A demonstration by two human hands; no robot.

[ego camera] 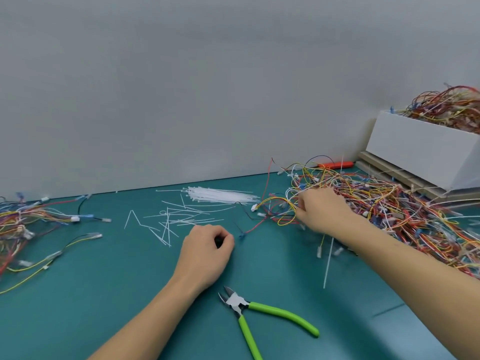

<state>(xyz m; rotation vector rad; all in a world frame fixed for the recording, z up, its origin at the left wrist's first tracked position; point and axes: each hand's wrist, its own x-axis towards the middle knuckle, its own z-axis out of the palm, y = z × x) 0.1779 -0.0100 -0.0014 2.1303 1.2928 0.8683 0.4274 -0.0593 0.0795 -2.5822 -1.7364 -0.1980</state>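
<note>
Wire harness heap [389,211] is lying on the teal desk [104,294].
Right grip [322,211] is pinching its yellow strands; left grip [207,248] is resting curled near green cutters [249,307]; I cannot tell whether it is holding anything.

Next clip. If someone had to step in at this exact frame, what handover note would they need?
Left hand: fingers curled, resting on the mat; unclear whether it holds anything.
Right hand: gripping wires at the near edge of the loose wire pile.
Cutters lie free beside the left wrist; fresh zip ties sit by the wall, cut-off ends in front of them.
Done: seemingly the wire bundles at far left. Left: probably most of the pile.
</note>
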